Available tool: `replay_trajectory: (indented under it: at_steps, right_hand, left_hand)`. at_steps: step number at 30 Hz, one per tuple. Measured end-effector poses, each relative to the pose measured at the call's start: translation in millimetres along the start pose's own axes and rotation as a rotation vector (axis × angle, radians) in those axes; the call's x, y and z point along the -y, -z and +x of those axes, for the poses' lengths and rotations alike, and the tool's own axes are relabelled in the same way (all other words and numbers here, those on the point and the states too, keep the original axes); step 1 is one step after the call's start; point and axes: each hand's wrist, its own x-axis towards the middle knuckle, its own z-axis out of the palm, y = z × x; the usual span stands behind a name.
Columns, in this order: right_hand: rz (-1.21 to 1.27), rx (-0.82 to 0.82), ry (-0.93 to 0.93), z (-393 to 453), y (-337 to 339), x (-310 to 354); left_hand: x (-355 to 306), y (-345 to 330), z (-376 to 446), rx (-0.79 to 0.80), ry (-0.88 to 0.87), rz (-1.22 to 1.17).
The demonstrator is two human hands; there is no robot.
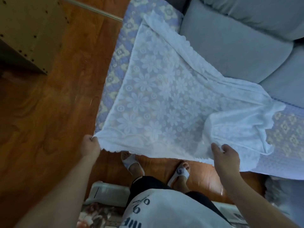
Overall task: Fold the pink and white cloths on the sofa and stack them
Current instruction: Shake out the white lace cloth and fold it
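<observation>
White lace cloth lies spread across the centre of the frame, over the sofa seat with its blue quilted floral cover; the near scalloped hem is lifted off the seat edge. Left hand, lower left of centre, pinches the near left corner — its grip is clamped on the hem. Right hand, lower right, has thumb and fingers curled round the near edge, so that grip is likewise closed on the fabric. Right of centre, one portion of the cloth is bunched and doubled over itself. No pink cloth is visible.

Handling, as judged: the fabric appears thin, light and limp, with no stiffness of its own; it will sag between the hands and cling to the quilted cover. Openwork lace can snag, so avoid dragging. Take hold at the corners — the right hand sits inboard of the true corner, which seems to lie in the bunched portion. Grey back cushions occupy the upper right.
</observation>
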Motion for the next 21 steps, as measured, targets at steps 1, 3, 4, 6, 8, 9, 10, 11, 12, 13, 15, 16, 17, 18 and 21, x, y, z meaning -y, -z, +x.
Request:
replay_trajectory:
  at_steps: [1,3,4,6,8,9,10,11,12,13,15,16,17,18,21]
  right_hand:
    - [0.053,-0.037,-0.016,-1.1,5.9,1.4]
    - [0.166,-0.114,-0.051,-2.6,20.9,5.4]
    - [0.221,-0.145,-0.058,-2.9,29.6,8.2]
    - [0.33,-0.195,-0.032,-2.8,50.5,14.4]
    - [0.427,-0.234,0.052,-4.8,72.2,22.7]
    - [0.462,-0.248,0.101,-7.1,84.5,26.1]
    - [0.495,-0.254,0.153,-10.5,97.3,28.6]
    - [0.529,-0.254,0.211,-15.6,111.8,30.3]
    - [0.567,-0.245,0.273,-22.5,126.4,32.0]
    - [0.605,-0.229,0.321,-29.0,138.8,33.3]
    - [0.662,-0.184,0.356,-33.9,154.4,31.3]
    - [0.688,-0.159,0.334,-31.3,158.4,27.9]
    - [0.721,-0.133,0.286,-25.7,160.9,24.1]
    - [0.772,-0.105,0.221,-18.4,164.1,19.5]
    - [0.83,-0.053,0.135,10.2,183.7,-2.1]
  left_hand:
    - [-7.5,5.7,-20.2,-0.044,-0.017,-0.076]
    - [-24.7,16.8,-62.5,-0.077,-0.08,-0.206]
    - [-32.1,18.1,-80.9,-0.051,-0.087,-0.272]
    - [-47.7,18.8,-115.2,0.104,-0.048,-0.4]
    - [-64.0,15.4,-148.5,0.304,-0.001,-0.51]
    - [-72.8,14.2,-166.2,0.357,-0.044,-0.495]
    - [-82.7,12.7,-184.8,0.367,-0.121,-0.441]
    - [-96.1,12.1,-207.7,0.36,-0.199,-0.403]
    - [-110.1,9.8,-231.0,0.35,-0.271,-0.408]
    - [-124.7,7.4,-256.6,0.357,-0.342,-0.436]
    - [-152.7,-0.2,-307.3,0.408,-0.416,-0.505]
    - [-163.7,-7.7,-329.2,0.463,-0.416,-0.564]
    - [-173.5,-15.9,-350.8,0.509,-0.412,-0.616]
    - [-179.8,-26.4,-367.3,0.512,-0.406,-0.645]
    - [-192.1,-56.0,-401.8,0.345,-0.481,-0.546]
